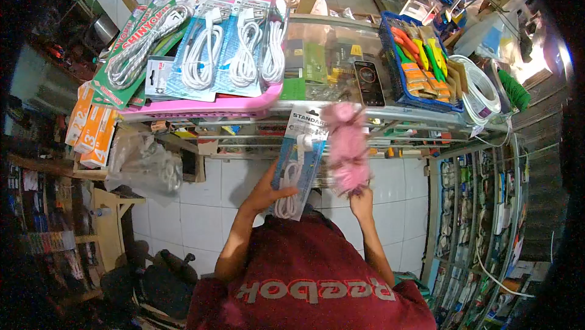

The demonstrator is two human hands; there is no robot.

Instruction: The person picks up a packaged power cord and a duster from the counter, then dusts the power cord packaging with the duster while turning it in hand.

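Note:
My left hand (268, 191) grips a blister pack (298, 165) with a coiled white cord, its "STANDARD" label at the top. Just right of the pack, a fluffy pink duster (348, 147) stands upright, blurred by motion. Its lower end is in my right hand (362, 201), whose fingers are closed round it. Similar packs of white cord (204, 49) lie in a pink tray (201, 107) on the counter, beside a green SHINYOKU pack (143, 43).
A glass counter (304, 101) runs across the front, bearing a phone (369, 83) and a blue basket (426, 106) of colourful tools. Coiled white cable (481, 89) lies at its right. Orange boxes (97, 135) and a plastic bag (146, 162) are at the left.

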